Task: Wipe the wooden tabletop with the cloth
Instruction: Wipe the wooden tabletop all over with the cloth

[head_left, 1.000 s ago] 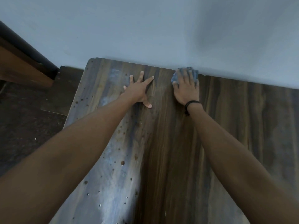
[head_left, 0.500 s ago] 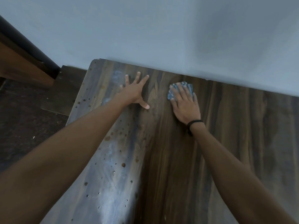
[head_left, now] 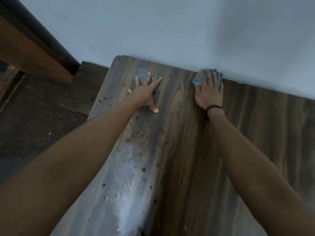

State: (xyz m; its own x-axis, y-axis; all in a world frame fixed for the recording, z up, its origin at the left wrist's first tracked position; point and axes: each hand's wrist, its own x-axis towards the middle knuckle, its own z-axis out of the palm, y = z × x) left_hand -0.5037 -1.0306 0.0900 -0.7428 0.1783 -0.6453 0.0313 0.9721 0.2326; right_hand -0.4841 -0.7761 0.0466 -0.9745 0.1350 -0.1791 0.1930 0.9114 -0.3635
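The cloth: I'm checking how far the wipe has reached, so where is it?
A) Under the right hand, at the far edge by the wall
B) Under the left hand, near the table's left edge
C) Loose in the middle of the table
A: the blue cloth lies under the right hand, against the wall, while the left hand rests bare on the tabletop.

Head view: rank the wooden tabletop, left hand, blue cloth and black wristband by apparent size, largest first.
1. wooden tabletop
2. left hand
3. blue cloth, though the right hand hides much of it, so unsure
4. black wristband
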